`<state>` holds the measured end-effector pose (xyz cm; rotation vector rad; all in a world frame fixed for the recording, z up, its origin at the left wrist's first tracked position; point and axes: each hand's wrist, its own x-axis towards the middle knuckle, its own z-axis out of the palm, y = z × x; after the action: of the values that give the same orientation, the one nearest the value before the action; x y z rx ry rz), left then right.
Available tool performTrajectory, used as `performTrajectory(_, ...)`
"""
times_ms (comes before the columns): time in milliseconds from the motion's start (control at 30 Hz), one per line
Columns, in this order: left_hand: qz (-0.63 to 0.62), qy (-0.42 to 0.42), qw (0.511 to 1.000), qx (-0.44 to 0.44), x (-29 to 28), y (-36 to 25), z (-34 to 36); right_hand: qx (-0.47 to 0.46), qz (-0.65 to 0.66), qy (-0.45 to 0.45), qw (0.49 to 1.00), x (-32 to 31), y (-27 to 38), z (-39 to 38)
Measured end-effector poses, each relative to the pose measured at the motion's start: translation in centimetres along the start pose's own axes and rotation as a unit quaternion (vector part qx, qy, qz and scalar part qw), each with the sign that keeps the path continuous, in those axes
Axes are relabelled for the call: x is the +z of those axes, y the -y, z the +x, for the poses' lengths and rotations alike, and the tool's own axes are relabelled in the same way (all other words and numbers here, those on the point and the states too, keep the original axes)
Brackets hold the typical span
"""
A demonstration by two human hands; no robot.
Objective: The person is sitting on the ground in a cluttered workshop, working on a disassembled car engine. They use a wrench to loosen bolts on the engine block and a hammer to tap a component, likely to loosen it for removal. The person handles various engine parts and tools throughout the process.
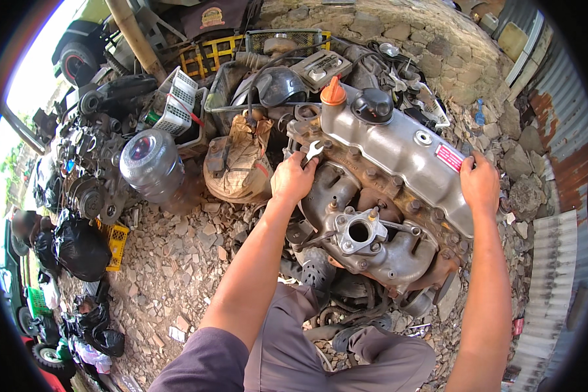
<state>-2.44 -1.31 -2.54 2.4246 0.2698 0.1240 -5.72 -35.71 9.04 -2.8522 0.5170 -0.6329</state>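
Metal engine (pixel 398 179) near crate (pixel 232 108) with helmet (pixel 282 85)

A silver open-ended wrench (pixel 314 150) is gripped in the left hand (pixel 294 175), its forked head jutting up and to the right beside a large engine (pixel 350 155). The engine is rusty brown and grey, with bolts along its side, and is topped by a long, smooth silver cover (pixel 398 140) slanting from upper left to lower right. That cover carries an orange cap (pixel 333 93), a rounded black fitting (pixel 372 105) and a red label (pixel 449 157).
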Motion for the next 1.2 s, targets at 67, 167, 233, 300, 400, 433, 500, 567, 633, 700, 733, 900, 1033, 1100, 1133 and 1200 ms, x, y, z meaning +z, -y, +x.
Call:
performTrajectory(67, 0.009, -0.005, 1.0, 0.009, -0.1, -0.2, 0.0, 0.002, 0.003, -0.004, 1.0, 0.0, 0.0, -0.1)
performTrajectory(167, 0.034, -0.007, 0.999, 0.012, 0.1, -0.7, 0.1, -0.014, -0.001, -0.015, 1.0, 0.3, -0.6, 0.0)
performTrajectory(233, 0.031, -0.037, 0.998, 0.035, 0.3, -0.2, 0.0, -0.031, 0.0, -0.029, 0.999, 0.9, -1.2, 0.1)
performTrajectory(300, -0.002, -0.047, 0.999, 0.023, 0.5, -0.1, -0.1, -0.046, 0.002, -0.055, 0.997, 1.1, -1.0, 0.1)
performTrajectory(400, -0.007, -0.064, 0.996, 0.064, 1.0, 0.2, 0.3, -0.043, 0.022, -0.08, 0.996, 0.7, -0.8, 0.0)
performTrajectory(433, -0.009, -0.056, 0.997, 0.059, 0.9, 0.2, 0.3, -0.044, 0.022, -0.082, 0.995, 0.8, -0.7, -0.1)
performTrajectory(500, 0.001, -0.064, 0.996, 0.059, 1.0, 0.2, 0.3, -0.049, 0.022, -0.087, 0.995, 0.8, -0.8, 0.0)
performTrajectory(567, 0.016, -0.032, 0.998, 0.046, 0.6, -0.2, 0.2, -0.051, 0.017, -0.087, 0.995, 0.8, -0.9, 0.0)
performTrajectory(633, 0.025, -0.032, 0.998, 0.044, 0.6, -0.3, 0.2, -0.052, 0.012, -0.086, 0.995, 0.7, -0.8, -0.1)
performTrajectory(700, 0.023, -0.035, 0.998, 0.054, 0.8, -0.2, 0.3, -0.052, 0.01, -0.082, 0.995, 0.6, -0.8, -0.1)
performTrajectory(733, 0.022, -0.033, 0.998, 0.05, 0.6, -0.2, 0.2, -0.056, 0.012, -0.085, 0.995, 0.6, -0.8, -0.1)
performTrajectory(900, -0.022, -0.042, 0.999, 0.028, 1.0, -0.2, 0.1, -0.044, 0.009, -0.085, 0.995, 0.7, -0.9, 0.0)
performTrajectory(1033, -0.057, -0.03, 0.998, 0.008, 0.5, -0.6, -0.2, -0.04, 0.026, -0.07, 0.996, 0.6, -0.6, -0.2)
performTrajectory(1100, -0.079, -0.043, 0.995, 0.04, 1.0, 0.5, 0.5, -0.034, 0.033, -0.064, 0.997, 0.4, -0.3, -0.2)
performTrajectory(1133, -0.093, -0.04, 0.994, 0.043, 1.1, 0.3, 0.4, -0.027, 0.034, -0.057, 0.997, 0.2, -0.3, -0.3)
performTrajectory(1200, -0.105, -0.036, 0.993, 0.041, 1.1, 0.1, 0.6, -0.03, 0.021, -0.059, 0.998, 0.4, -0.5, -0.2)
